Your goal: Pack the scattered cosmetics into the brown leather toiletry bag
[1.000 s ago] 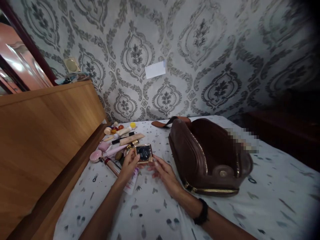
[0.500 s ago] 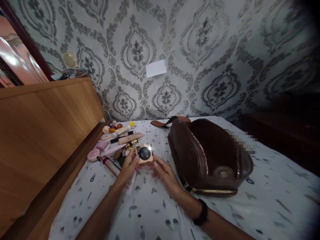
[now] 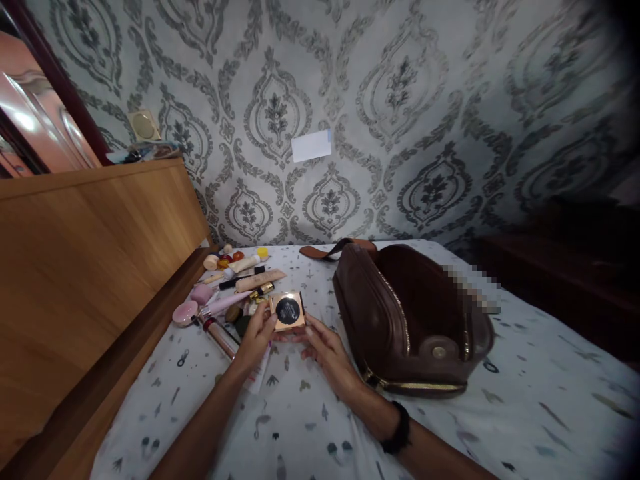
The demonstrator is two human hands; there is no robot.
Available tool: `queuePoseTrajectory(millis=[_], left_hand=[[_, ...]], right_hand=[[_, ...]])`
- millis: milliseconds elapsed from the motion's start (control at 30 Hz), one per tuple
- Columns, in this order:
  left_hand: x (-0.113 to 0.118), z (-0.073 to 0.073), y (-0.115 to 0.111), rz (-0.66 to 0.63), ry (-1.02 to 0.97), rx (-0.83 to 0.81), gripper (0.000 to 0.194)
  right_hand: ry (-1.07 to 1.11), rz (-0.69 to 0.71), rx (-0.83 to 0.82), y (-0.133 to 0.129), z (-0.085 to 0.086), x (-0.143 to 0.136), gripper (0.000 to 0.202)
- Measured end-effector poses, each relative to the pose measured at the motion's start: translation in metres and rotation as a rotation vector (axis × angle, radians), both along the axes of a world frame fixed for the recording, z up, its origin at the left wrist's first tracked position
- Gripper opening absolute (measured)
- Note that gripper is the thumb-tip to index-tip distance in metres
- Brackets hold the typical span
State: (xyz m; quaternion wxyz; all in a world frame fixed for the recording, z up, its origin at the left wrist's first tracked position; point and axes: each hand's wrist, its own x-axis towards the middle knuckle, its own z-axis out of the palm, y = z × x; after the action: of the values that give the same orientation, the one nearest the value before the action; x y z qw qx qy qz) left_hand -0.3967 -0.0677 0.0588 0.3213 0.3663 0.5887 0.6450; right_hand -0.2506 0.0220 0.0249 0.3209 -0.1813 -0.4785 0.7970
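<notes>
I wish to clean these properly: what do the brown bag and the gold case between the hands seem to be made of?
The brown bag looks like smooth leather or imitation, from its soft sheen; its gold zip looks metallic. The gold case could be metal or coated plastic: it gleams.

A white printed sheet (image 3: 300, 437) spreads across the lower frame. On it, right of centre, sits an open brown bag (image 3: 373, 323); left of centre lie a beige tube (image 3: 261, 280), a round pink item (image 3: 185, 313) and other cosmetics.
</notes>
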Motion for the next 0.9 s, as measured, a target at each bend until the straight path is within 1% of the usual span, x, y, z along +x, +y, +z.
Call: queuePoseTrajectory(millis=[200,400,567,633,733,833,900], left_hand=[[0.000,0.000,0.000,-0.014,0.002,0.031,0.060],[0.001,0.000,-0.001,-0.011,0.020,0.058,0.060],[0.001,-0.003,-0.002,-0.006,0.058,0.073,0.061],[0.000,-0.003,-0.002,-0.034,0.092,0.077,0.056],[-0.002,-0.001,-0.004,-0.081,0.184,0.067,0.043],[-0.001,0.003,-0.005,-0.091,0.338,0.063,0.030],[0.002,0.004,-0.005,-0.075,0.384,0.060,0.029]], right_hand=[[0.010,-0.014,-0.013,-0.002,0.001,0.001,0.057],[0.026,0.008,-0.026,-0.003,0.004,0.002,0.050],[0.029,0.009,-0.076,-0.001,0.004,0.000,0.057],[0.053,0.019,-0.102,0.000,0.005,-0.001,0.059],[0.082,0.031,-0.123,0.000,0.008,-0.001,0.054],[0.085,0.043,-0.116,-0.001,0.010,-0.001,0.054],[0.089,0.036,-0.110,-0.002,0.010,-0.001,0.056]])
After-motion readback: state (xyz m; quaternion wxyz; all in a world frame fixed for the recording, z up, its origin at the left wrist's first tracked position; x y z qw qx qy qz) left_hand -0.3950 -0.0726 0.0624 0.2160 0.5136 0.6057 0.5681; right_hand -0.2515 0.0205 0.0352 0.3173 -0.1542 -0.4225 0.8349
